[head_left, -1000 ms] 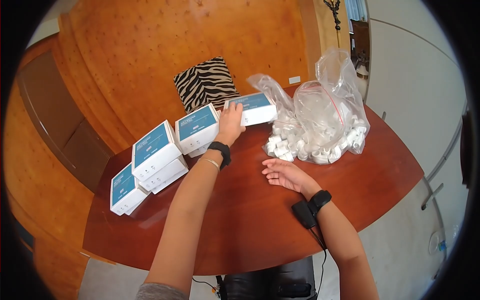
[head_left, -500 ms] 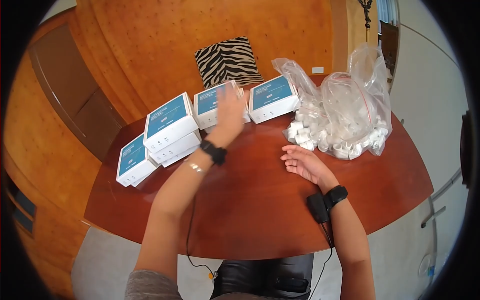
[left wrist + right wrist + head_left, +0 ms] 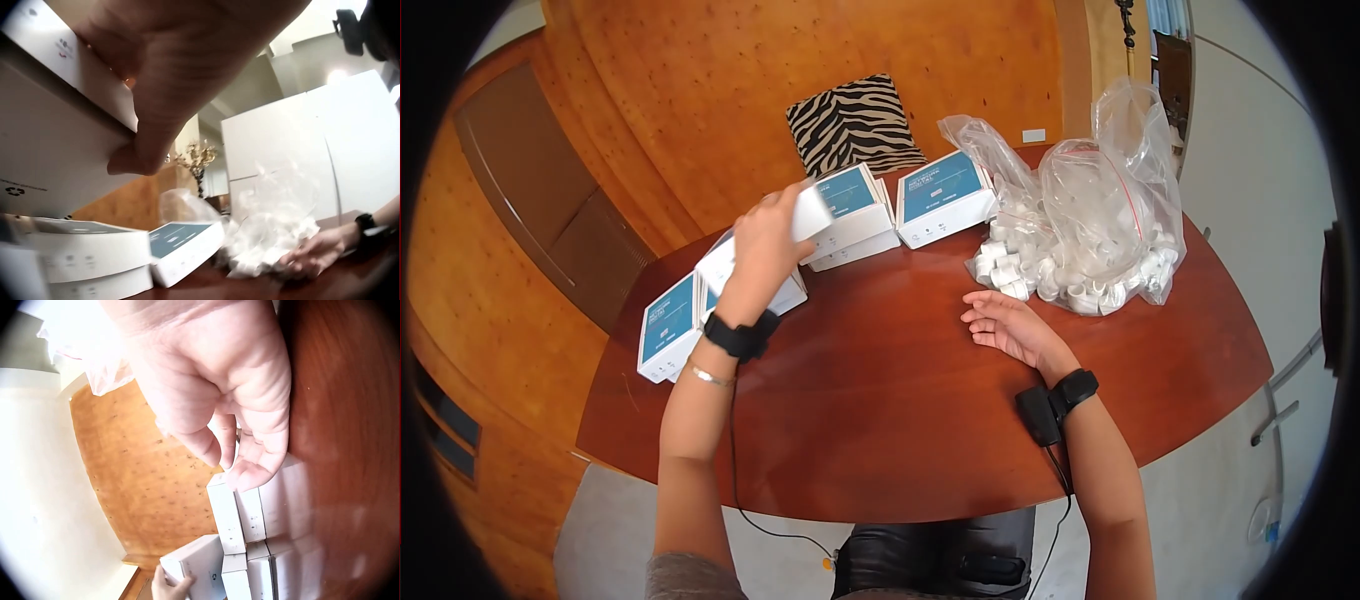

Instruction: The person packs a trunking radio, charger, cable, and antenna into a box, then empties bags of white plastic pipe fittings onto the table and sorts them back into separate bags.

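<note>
My left hand [image 3: 762, 255] grips a white box [image 3: 812, 218] by its edges, thumb on one side. The box is tilted above the left stack, and its plain underside with a recycling mark shows in the left wrist view. Below it lies a blue-topped box [image 3: 668, 322] at the left end of the row. Boxes of the same kind stand beyond, a middle stack [image 3: 855, 232] and a right-hand box [image 3: 945, 205]. My right hand [image 3: 1015, 330] rests on the table, palm turned inward, fingers loosely bent and holding nothing.
A clear zip bag [image 3: 1090, 200] of white plastic fittings [image 3: 1090, 295] stands at the back right, beside the right-hand box. A zebra-patterned chair [image 3: 855, 120] is behind the wooden table [image 3: 880, 400]. A black cable [image 3: 745, 490] hangs from the left wrist over the front edge.
My left hand let go of the box beside the bag, moved left, and picked up a box from the left stack, tilting it. The right hand stays in place on the table.
</note>
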Demonstrator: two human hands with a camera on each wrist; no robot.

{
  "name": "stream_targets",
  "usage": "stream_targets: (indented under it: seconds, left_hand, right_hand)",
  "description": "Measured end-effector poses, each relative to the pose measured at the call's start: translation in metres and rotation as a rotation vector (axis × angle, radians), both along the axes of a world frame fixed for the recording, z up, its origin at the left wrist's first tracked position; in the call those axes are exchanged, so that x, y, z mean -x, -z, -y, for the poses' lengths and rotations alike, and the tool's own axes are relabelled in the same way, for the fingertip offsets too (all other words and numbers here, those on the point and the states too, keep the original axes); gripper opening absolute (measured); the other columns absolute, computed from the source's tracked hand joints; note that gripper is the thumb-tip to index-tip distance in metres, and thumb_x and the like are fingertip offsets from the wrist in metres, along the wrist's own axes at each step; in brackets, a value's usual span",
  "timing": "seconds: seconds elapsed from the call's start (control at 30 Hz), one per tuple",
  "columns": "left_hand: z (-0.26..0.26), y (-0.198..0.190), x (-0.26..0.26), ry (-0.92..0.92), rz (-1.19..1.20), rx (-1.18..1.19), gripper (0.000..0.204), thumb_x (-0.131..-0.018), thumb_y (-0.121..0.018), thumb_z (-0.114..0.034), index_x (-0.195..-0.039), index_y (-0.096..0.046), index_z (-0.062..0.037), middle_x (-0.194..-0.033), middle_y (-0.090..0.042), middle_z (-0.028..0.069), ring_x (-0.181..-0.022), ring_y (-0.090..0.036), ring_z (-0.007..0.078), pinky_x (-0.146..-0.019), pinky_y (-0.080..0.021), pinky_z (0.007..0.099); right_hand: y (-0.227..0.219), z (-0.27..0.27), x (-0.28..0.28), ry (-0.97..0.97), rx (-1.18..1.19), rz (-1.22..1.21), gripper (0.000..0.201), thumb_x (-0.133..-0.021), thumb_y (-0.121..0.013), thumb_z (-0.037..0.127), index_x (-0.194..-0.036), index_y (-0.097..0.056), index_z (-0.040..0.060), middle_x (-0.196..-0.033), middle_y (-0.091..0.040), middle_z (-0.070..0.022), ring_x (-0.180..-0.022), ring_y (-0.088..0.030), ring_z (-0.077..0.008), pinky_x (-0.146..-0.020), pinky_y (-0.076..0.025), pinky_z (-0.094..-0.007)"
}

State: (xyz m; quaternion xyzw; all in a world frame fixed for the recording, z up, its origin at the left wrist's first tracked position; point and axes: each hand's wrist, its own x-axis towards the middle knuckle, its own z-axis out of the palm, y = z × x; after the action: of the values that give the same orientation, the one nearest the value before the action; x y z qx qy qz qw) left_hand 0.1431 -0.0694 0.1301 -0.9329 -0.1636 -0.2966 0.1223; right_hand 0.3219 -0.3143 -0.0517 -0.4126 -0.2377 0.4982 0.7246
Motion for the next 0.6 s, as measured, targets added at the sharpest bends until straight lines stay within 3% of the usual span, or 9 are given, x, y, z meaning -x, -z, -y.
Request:
stream_targets:
  seconds: [0.07, 0.13, 0.2, 0.3, 0.37, 0.47, 0.57, 0.6]
  left_hand:
    - [0.004, 0.006, -0.034, 0.328, 0.037, -0.088, 0.066, -0.058, -0.076, -0.009, -0.120, -0.054, -0.0087, -0.104, -0.064, 0.0158, -0.096, -0.062, 0.0321, -0.082, -0.050, 0.0389]
    - [0.016, 0.019, -0.076, 0.385, -0.050, -0.125, 0.067, -0.059, -0.076, -0.010, -0.122, -0.053, -0.0097, -0.112, -0.063, 0.0140, -0.103, -0.060, 0.0308, -0.088, -0.047, 0.0391]
    - [0.027, 0.038, -0.116, 0.349, -0.055, -0.089, 0.075, -0.062, -0.077, -0.012, -0.131, -0.047, -0.0159, -0.131, -0.053, 0.0126, -0.117, -0.052, 0.0330, -0.099, -0.038, 0.0443]
    - [0.025, 0.066, -0.171, 0.381, -0.003, -0.119, 0.077, -0.064, -0.077, -0.014, -0.134, -0.045, -0.0190, -0.136, -0.049, 0.0131, -0.120, -0.049, 0.0348, -0.098, -0.038, 0.0450]
    - [0.031, 0.069, -0.187, 0.384, 0.021, -0.192, 0.077, -0.064, -0.078, -0.017, -0.133, -0.045, -0.0194, -0.131, -0.052, 0.0127, -0.118, -0.050, 0.0339, -0.098, -0.038, 0.0442]
    - [0.047, 0.060, -0.200, 0.198, -0.096, -0.008, 0.077, -0.059, -0.083, -0.028, -0.128, -0.048, -0.0214, -0.119, -0.051, 0.0136, -0.112, -0.053, 0.0339, -0.097, -0.039, 0.0452]
    - [0.064, 0.048, -0.208, 0.115, -0.189, 0.014, 0.078, -0.057, -0.085, -0.032, -0.126, -0.049, -0.0210, -0.124, -0.047, 0.0174, -0.113, -0.052, 0.0375, -0.091, -0.043, 0.0493]
    - [0.067, 0.044, -0.213, 0.117, -0.214, 0.017, 0.082, -0.055, -0.086, -0.034, -0.127, -0.049, -0.0199, -0.127, -0.045, 0.0199, -0.113, -0.051, 0.0406, -0.086, -0.045, 0.0548]
  right_hand:
    - [0.001, 0.000, 0.000, 0.000, 0.005, -0.005, 0.020, -0.095, -0.053, 0.015, -0.113, -0.057, 0.0056, -0.093, -0.064, -0.0062, -0.080, -0.062, -0.0121, -0.074, -0.054, -0.0267]
    - [0.000, 0.000, -0.001, 0.005, 0.012, -0.006, 0.020, -0.095, -0.053, 0.015, -0.113, -0.056, 0.0054, -0.093, -0.064, -0.0063, -0.080, -0.062, -0.0122, -0.074, -0.054, -0.0267]
    - [-0.002, 0.000, 0.000, -0.003, 0.010, -0.011, 0.020, -0.095, -0.053, 0.014, -0.113, -0.056, 0.0050, -0.094, -0.064, -0.0069, -0.080, -0.062, -0.0125, -0.075, -0.054, -0.0270]
    - [-0.003, 0.001, 0.001, -0.006, 0.019, -0.005, 0.021, -0.095, -0.053, 0.013, -0.114, -0.055, 0.0050, -0.095, -0.064, -0.0073, -0.080, -0.062, -0.0127, -0.075, -0.054, -0.0273]
    - [-0.002, 0.002, 0.001, 0.005, 0.026, -0.007, 0.022, -0.095, -0.053, 0.013, -0.115, -0.055, 0.0052, -0.096, -0.064, -0.0076, -0.080, -0.062, -0.0127, -0.075, -0.054, -0.0273]
    - [0.000, 0.000, 0.000, -0.009, 0.021, -0.012, 0.022, -0.095, -0.053, 0.013, -0.116, -0.055, 0.0052, -0.096, -0.064, -0.0075, -0.080, -0.062, -0.0127, -0.076, -0.054, -0.0275]
    - [-0.002, 0.000, 0.000, -0.010, 0.018, -0.026, 0.022, -0.095, -0.053, 0.012, -0.116, -0.055, 0.0053, -0.096, -0.064, -0.0074, -0.080, -0.062, -0.0127, -0.076, -0.054, -0.0278]
    - [-0.001, -0.001, 0.000, -0.006, 0.019, -0.028, 0.022, -0.095, -0.053, 0.012, -0.116, -0.055, 0.0053, -0.096, -0.064, -0.0074, -0.080, -0.062, -0.0127, -0.076, -0.054, -0.0278]
